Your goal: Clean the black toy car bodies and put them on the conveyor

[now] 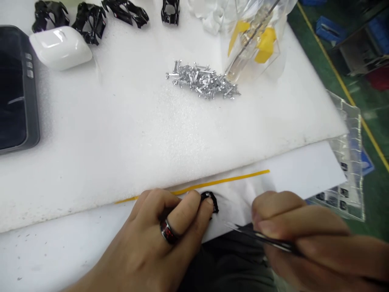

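My left hand (164, 235), with a dark ring on one finger, pinches a small glossy black plastic part (215, 202) near the front edge of the work surface. Fingers cover most of that part, so its full shape is hidden. On the right, my right hand (291, 231) is closed around a pair of dark tweezers (258, 235). Their bright tips point left, a short way from the black part and apart from it. A white cloth or thin sheet (240, 202) lies beneath the part. Just beyond my left fingers runs a narrow yellow strip (225, 179).
On the white foam sheet (121, 121) lie a pile of small silver parts (205, 81), a white case (60, 48) and a dark phone (18, 89). Several black toy car bodies (127, 12) stand at the back. A clear bag with yellow pieces (266, 44) and a clear tray (349, 162) are right.
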Demonstrator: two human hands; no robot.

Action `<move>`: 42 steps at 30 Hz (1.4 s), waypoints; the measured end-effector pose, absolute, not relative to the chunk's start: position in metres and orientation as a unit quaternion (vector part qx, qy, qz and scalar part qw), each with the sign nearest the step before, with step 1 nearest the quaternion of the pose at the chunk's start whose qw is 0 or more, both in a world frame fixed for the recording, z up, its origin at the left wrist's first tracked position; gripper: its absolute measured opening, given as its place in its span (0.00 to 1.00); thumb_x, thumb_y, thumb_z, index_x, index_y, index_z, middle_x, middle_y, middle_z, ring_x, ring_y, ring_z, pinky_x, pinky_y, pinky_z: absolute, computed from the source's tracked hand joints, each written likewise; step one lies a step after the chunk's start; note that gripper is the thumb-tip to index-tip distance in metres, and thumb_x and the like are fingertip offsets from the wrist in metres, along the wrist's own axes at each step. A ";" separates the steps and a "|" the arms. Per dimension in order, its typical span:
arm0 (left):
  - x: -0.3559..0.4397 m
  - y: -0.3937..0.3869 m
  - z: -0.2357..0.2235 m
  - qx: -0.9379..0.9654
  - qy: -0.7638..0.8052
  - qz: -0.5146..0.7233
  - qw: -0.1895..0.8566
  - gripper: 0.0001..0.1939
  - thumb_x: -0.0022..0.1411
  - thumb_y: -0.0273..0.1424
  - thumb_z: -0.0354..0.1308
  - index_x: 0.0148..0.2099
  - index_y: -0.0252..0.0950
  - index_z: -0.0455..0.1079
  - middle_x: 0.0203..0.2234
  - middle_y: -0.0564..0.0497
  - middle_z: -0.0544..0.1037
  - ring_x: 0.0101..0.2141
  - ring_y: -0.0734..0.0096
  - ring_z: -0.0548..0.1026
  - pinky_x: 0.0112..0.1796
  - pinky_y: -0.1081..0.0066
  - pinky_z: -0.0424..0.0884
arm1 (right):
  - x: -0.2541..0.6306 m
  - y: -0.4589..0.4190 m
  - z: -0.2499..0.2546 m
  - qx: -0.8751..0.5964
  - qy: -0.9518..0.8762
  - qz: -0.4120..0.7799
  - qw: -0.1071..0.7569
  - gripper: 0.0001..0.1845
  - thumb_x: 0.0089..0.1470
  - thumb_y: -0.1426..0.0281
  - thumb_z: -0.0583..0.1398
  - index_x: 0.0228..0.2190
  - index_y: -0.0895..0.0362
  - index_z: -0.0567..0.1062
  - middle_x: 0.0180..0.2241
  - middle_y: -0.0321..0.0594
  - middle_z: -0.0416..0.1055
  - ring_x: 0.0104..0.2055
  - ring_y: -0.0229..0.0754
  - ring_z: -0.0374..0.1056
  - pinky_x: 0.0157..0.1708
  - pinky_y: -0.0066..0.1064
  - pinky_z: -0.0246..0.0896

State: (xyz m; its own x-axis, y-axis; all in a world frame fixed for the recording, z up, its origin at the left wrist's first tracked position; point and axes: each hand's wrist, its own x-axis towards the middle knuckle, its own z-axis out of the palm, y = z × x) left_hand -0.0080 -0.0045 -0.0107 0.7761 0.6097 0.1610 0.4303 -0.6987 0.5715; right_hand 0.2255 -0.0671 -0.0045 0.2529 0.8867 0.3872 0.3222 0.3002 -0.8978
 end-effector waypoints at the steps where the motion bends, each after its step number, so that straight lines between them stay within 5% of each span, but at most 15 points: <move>1: -0.009 -0.002 -0.011 0.913 0.267 0.175 0.253 0.28 0.72 0.28 0.52 0.71 0.36 0.57 0.52 0.43 0.76 0.43 0.58 0.75 0.43 0.58 0.78 | 0.225 -0.066 -0.003 -0.511 -0.545 0.222 0.626 0.08 0.61 0.70 0.62 0.42 0.46 0.76 0.30 0.36 0.73 0.26 0.41 0.68 0.25 0.38 0.72; 5: -0.007 0.004 -0.011 0.933 0.227 0.184 0.211 0.27 0.70 0.26 0.54 0.70 0.30 0.60 0.55 0.41 0.75 0.46 0.57 0.74 0.44 0.60 0.78 | 0.229 -0.056 0.015 -0.493 -0.508 0.284 0.647 0.07 0.65 0.69 0.58 0.41 0.48 0.77 0.33 0.39 0.75 0.35 0.45 0.73 0.29 0.39 0.75; 8: -0.001 0.005 -0.014 0.935 0.234 0.208 0.165 0.22 0.71 0.25 0.53 0.65 0.30 0.65 0.50 0.42 0.77 0.42 0.60 0.75 0.38 0.62 0.78 | 0.244 -0.043 0.032 -0.527 -0.538 0.244 0.612 0.09 0.64 0.71 0.59 0.45 0.50 0.75 0.34 0.37 0.77 0.32 0.42 0.73 0.26 0.32 0.71; 15: 0.010 0.011 -0.010 0.932 0.225 0.267 0.093 0.15 0.72 0.23 0.49 0.55 0.30 0.73 0.40 0.44 0.79 0.34 0.65 0.74 0.31 0.67 0.74 | 0.315 0.038 0.055 -0.822 -0.539 0.043 0.180 0.25 0.63 0.57 0.58 0.56 0.57 0.73 0.23 0.34 0.70 0.26 0.41 0.66 0.29 0.32 0.56; 20: 0.014 0.014 -0.004 0.925 0.232 0.291 0.080 0.15 0.71 0.21 0.47 0.52 0.34 0.74 0.33 0.47 0.78 0.30 0.68 0.73 0.28 0.68 0.71 | 0.323 0.077 0.055 -0.819 -0.560 0.049 0.113 0.27 0.60 0.52 0.59 0.52 0.58 0.77 0.30 0.44 0.77 0.32 0.49 0.72 0.30 0.34 0.54; 26: 0.017 0.015 -0.001 0.917 0.236 0.308 0.091 0.13 0.72 0.25 0.49 0.51 0.38 0.73 0.29 0.49 0.76 0.28 0.69 0.73 0.28 0.70 0.71 | 0.318 0.093 0.073 -0.798 -0.585 0.016 0.144 0.27 0.59 0.49 0.59 0.52 0.53 0.76 0.39 0.43 0.78 0.40 0.50 0.72 0.38 0.36 0.58; 29: 0.016 0.014 -0.001 0.918 0.236 0.305 0.091 0.14 0.72 0.24 0.48 0.52 0.38 0.73 0.30 0.49 0.76 0.29 0.68 0.74 0.28 0.69 0.71 | 0.322 0.107 0.072 -0.763 -0.628 0.038 0.145 0.23 0.54 0.58 0.66 0.50 0.52 0.78 0.45 0.42 0.77 0.41 0.47 0.71 0.40 0.35 0.59; 33: 0.016 0.013 -0.001 0.918 0.236 0.305 0.092 0.13 0.72 0.25 0.49 0.53 0.36 0.72 0.30 0.48 0.76 0.29 0.67 0.74 0.28 0.67 0.71 | 0.330 0.115 0.065 -0.742 -0.646 0.044 0.176 0.14 0.56 0.64 0.64 0.42 0.56 0.80 0.44 0.46 0.77 0.41 0.47 0.71 0.43 0.37 0.60; 38: 0.015 0.010 0.003 0.923 0.241 0.278 0.113 0.13 0.72 0.24 0.50 0.53 0.35 0.72 0.32 0.47 0.77 0.31 0.66 0.74 0.30 0.66 0.72 | 0.326 0.080 0.060 -0.731 -0.604 0.074 0.310 0.17 0.65 0.61 0.53 0.48 0.58 0.70 0.43 0.48 0.76 0.35 0.43 0.70 0.37 0.36 0.64; 42: 0.011 0.006 -0.002 0.929 0.252 0.230 0.145 0.15 0.72 0.24 0.52 0.58 0.35 0.70 0.38 0.45 0.78 0.35 0.65 0.75 0.34 0.64 0.73 | 0.310 0.032 0.046 -0.637 -0.512 0.265 0.511 0.17 0.59 0.60 0.60 0.48 0.54 0.75 0.34 0.39 0.75 0.31 0.40 0.67 0.32 0.33 0.62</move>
